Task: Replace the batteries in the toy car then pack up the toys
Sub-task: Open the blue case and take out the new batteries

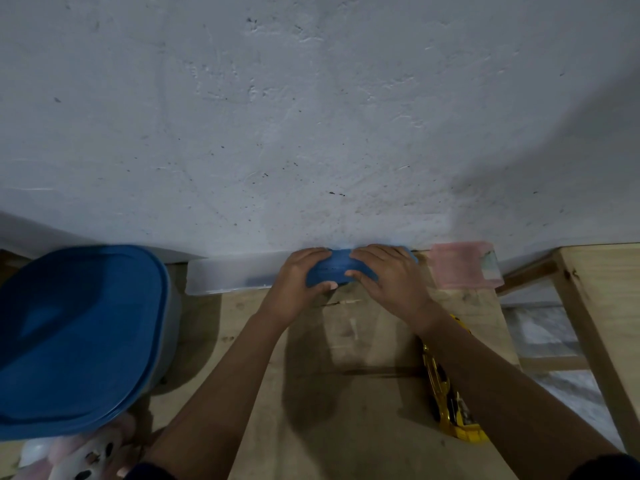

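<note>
Yellow toy car [446, 393] lying low right of the frame on the wooden counter [346, 427], partly hidden under the right forearm. One car visible. Above centre, against the wall, a small blue object [341, 268] clamped from both sides: left hand [298, 289] wrapped over its left end, thumb underneath; right hand [391, 278] pressed over its right end. Both grips closed on it; too blurred to tell what it is. Behind the hands, one clear plastic box [228, 275] along the wall [311, 116]; to the right, one pink translucent box [464, 265]. At left, one big tub with a blue lid [76, 334]. Lower left corner, one plush toy [86, 455], pale with dark spots, part cut off. Second wooden frame [588, 306] at the right edge. Wall rough, grey-white, speckled.
</note>
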